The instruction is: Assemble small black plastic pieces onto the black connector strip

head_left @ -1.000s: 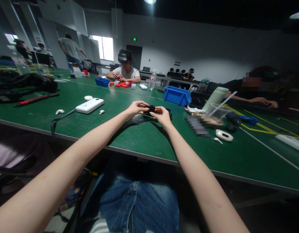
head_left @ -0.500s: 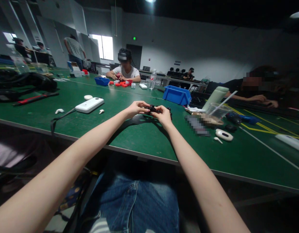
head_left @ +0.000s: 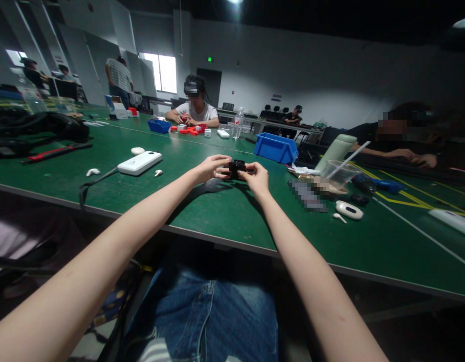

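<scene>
Between my two hands is a small black blocky device, held just above the green table. Its exact kind is too small and dark to make out. My left hand grips its left side, with the thumb and fingers closed on the edge. From the right, my right hand pinches it, the thumb lying across its near face. The fingers hide both ends of the device.
A blue bin stands beyond my right hand. Nearby are a green tumbler, a plastic cup and an earbud case. On the left lies a white power bank with a strap. A co-worker sits opposite.
The black device has been turned, so a broader, squarer face now points toward me. My fingers have shifted along its sides; both hands stay in nearly the same place.
</scene>
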